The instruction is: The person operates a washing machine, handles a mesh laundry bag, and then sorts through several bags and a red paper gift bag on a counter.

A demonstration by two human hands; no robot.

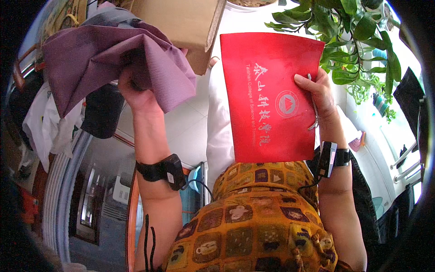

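Note:
My right hand (323, 94) grips a flat red paper bag (267, 59) by its right edge, the thumb lying across the front. Pale lettering and a round emblem are printed on the bag, and a twisted cord handle (312, 109) hangs by my palm. On the left, my left hand (135, 93) is raised under a bunched purple cloth (167, 68) with a fine ribbed texture. The cloth drapes over my fingers and hides most of them, but it hangs from this hand. Grey fabric (111, 18) shows at its top.
An open cardboard box (176, 22) stands ahead, between my hands. Leafy green plants (362, 41) hang at the far right. White plastic bags (45, 122) and a dark chair back (103, 111) are at the left. A white surface (219, 118) lies behind the red bag.

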